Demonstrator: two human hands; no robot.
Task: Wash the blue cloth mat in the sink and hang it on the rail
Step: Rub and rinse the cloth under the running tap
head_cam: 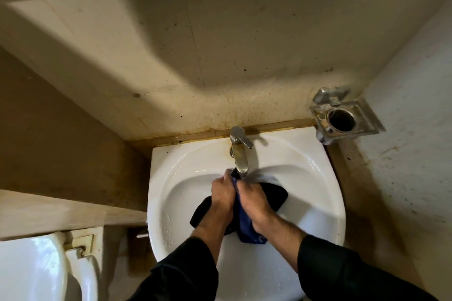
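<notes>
Holding the blue cloth mat (245, 223) between them, both hands work inside the white sink (186, 168). The left hand (221, 197) has its fingers curled around the top of the mat, right under the tap (240, 154). The right hand (253, 203) grips the mat just beside it, fingers wrapped over the cloth. The two hands touch each other. The fingertips are tucked into the folds, so they are hard to see.

The mat is bunched up in the bowl of the sink. Part of it looks bright blue near the wrists. Other parts look almost black, one sticking out to the left and one to the right. The hands cover its middle.

It is hard to tell if water runs from the tap, because the spout ends right behind the hands. Small drops sit on the sink wall.

Dark sleeves (186, 271) cover both arms and are cut off at the bottom edge. A metal holder (342, 117) sticks out of the wall to the right of the sink. A white toilet (36, 269) shows at the lower left, only partly in view.
</notes>
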